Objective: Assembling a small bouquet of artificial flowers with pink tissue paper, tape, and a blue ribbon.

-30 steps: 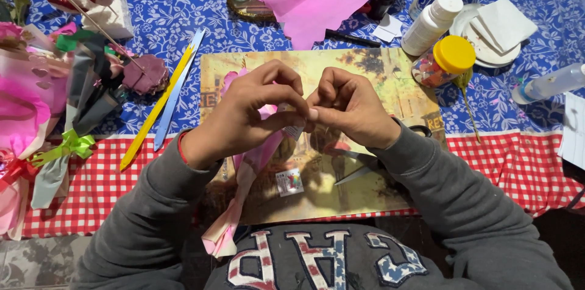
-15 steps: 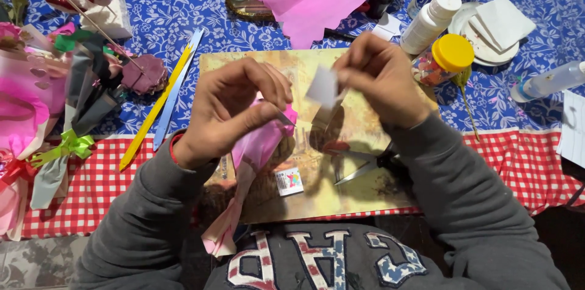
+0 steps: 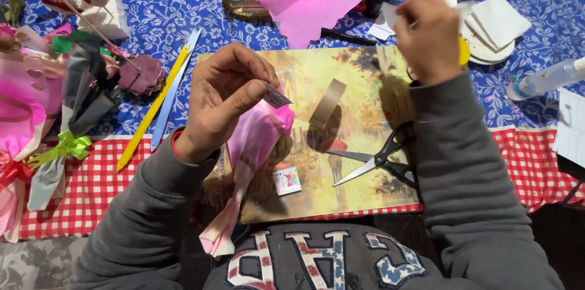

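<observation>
Scissors [image 3: 381, 159] lie on the board [image 3: 359, 76], right of the tape roll [image 3: 327, 103], apparently upright

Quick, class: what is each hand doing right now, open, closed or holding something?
Left hand: closed, pinching the top of a pink paper roll.
Right hand: closed on a small white paper piece, reaching towards the bottles.

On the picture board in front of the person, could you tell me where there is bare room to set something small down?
The picture board is bare along its top, between the left hand and right hand, and at its lower middle between the small printed card and the scissors. The cloth further left is crowded with paper flowers.
</observation>
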